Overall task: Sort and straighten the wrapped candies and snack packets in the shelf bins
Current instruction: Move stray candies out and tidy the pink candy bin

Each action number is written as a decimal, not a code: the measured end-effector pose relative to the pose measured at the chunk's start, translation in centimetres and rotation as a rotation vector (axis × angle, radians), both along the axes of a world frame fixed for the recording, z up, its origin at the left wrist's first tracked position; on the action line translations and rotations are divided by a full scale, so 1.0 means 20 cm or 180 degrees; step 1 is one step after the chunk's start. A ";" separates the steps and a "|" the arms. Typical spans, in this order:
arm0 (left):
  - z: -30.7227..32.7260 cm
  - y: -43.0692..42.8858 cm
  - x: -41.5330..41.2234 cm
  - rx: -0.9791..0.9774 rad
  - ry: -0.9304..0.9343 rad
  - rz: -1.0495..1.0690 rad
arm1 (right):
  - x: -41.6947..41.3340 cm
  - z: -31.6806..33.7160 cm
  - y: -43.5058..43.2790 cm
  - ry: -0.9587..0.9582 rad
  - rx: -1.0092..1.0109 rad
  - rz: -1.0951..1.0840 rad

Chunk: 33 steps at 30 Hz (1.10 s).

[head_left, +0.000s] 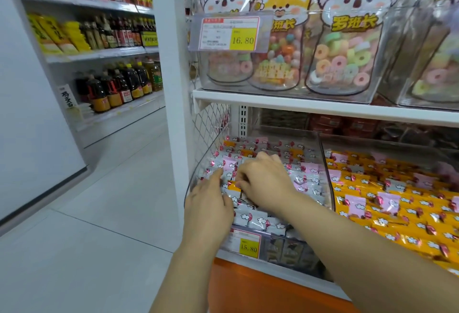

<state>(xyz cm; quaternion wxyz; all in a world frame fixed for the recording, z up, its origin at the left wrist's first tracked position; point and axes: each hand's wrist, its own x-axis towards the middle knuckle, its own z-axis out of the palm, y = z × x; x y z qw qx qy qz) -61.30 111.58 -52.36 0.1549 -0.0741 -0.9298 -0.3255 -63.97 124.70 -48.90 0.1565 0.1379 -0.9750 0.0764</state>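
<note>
A clear plastic bin (198, 163) on the lower shelf holds many small wrapped candies (305, 181), mostly grey-white with some pink and orange ones. Both my hands are inside it. My left hand (211, 203) lies flat near the bin's left wall, fingers stretched over the grey wrappers. My right hand (263, 181) sits in the middle of the bin, fingers curled down onto the candies; whether it grips one I cannot tell. The neighbouring bin holds orange wrapped candies (397, 203) with a few pink packets (355, 206) on top.
A yellow price tag (248, 247) hangs on the bin's front. The shelf above carries clear bins of bagged ring gummies (342, 59) and a price label (229, 32). A white post (171, 64) stands left of the shelf. Bottles (116, 86) line aisle shelves at left.
</note>
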 end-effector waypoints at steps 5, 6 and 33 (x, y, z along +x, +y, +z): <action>0.01 0.00 0.01 -0.0118 -0.0075 0.0022 | 0.03 0.05 0.04 0.0393 -0.1429 0.0040; 0.02 0.00 0.01 -0.0131 -0.0073 0.0026 | 0.04 0.07 0.04 0.0470 -0.1694 0.0065; 0.07 0.14 0.09 -0.0455 -0.0153 -0.0194 | 0.30 0.15 0.31 -0.0102 -0.0939 -0.0198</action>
